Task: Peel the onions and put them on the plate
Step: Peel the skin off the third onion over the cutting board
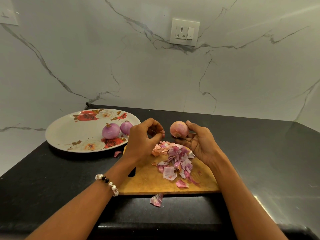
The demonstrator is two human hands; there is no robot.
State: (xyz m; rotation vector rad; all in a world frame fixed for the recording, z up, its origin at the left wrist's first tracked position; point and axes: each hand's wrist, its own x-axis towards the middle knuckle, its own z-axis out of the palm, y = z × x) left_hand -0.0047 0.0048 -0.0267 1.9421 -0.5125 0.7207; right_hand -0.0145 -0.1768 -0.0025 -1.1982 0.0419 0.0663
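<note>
Nearest the lower edge of the view, one torn scrap of skin (156,200) is seen on the dark surface (52,179), just in front of a wooden cutting board (147,184). On the left forearm a beaded bracelet (107,183) is worn. Across the board a heap of peelings (174,161) is spread, purple and white pieces mixed with paler orange-pink papery ones.

Above the heap both hands are held. A small flake of skin (162,132) is pinched between the curled fingertips of the left hand (143,139). An onion (179,129) is cradled in the right hand (199,141), palm turned up, with the fingers curved loosely round its right side; the onion is round, pale pink-orange and smooth, with its dry outer skin mostly gone.

Further back on the left, a white oval plate (69,134) printed with red and cream roses is set on the surface, touching neither hand. Two peeled onions (111,131) are resting on it side by side near its right rim, glossy violet with faint stripes and short brown tips. One stray peel (117,153) is lying just in front of the plate.

On the marble wall behind, a white socket and switch (184,32) is mounted; no writing can be read anywhere.
</note>
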